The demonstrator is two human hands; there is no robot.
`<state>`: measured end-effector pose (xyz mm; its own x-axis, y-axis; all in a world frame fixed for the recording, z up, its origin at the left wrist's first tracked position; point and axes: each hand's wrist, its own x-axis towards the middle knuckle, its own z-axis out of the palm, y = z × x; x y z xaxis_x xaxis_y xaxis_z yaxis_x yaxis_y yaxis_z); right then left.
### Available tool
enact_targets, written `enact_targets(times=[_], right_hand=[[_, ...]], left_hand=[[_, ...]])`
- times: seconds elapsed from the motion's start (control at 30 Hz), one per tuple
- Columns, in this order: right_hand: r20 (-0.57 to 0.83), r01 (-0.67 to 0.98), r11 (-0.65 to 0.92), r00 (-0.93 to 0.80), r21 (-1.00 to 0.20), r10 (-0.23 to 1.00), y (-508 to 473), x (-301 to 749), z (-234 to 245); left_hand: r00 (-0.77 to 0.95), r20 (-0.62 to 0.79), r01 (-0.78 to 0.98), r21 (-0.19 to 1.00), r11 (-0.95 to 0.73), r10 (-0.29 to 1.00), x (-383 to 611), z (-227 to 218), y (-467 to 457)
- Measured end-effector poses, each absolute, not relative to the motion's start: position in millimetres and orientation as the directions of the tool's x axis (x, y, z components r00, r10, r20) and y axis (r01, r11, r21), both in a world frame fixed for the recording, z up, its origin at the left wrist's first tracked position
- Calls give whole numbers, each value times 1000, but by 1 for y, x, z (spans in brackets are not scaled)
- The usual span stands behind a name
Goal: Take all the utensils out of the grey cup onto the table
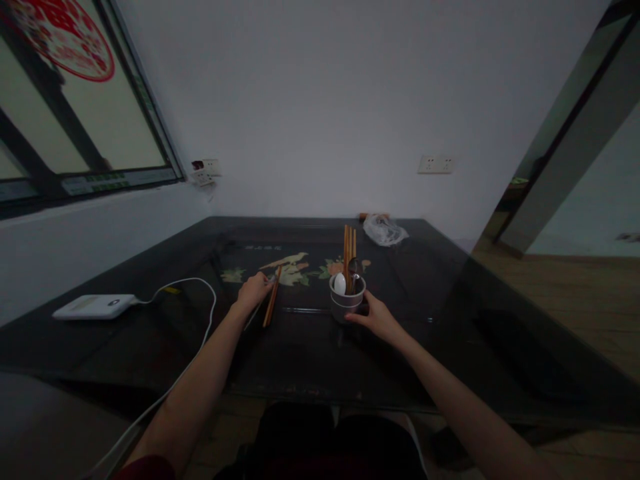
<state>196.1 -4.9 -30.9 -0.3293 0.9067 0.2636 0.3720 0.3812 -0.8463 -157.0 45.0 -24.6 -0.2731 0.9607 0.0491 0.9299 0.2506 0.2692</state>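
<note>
On the bench (305,363), grasping the cup (344,312) with the right hand (379,320). Close to loose chopsticks (271,303) with the left hand (254,292); cannot tell whether gripping.

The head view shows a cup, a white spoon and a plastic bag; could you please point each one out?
Cup (343,306): head view, on its outer wall.
White spoon (340,285): head view, on its rounded bowl.
Plastic bag (383,231): head view, on its crumpled middle.
</note>
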Motion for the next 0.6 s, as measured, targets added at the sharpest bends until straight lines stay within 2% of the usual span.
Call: enact_targets(times=[0.37,0.47,0.6], right_hand=[[259,385,388,-344,-837,902,-4,197,-31],[255,377,384,-350,-843,902,-3,197,-32],[248,352,380,-365,-856,897,-4,197,-32]], left_hand=[[-335,79,896,333,292,939,-160,-19,42],[-289,168,892,406,201,942,-159,-17,43],[-156,374,849,523,-69,914,-147,-15,45]])
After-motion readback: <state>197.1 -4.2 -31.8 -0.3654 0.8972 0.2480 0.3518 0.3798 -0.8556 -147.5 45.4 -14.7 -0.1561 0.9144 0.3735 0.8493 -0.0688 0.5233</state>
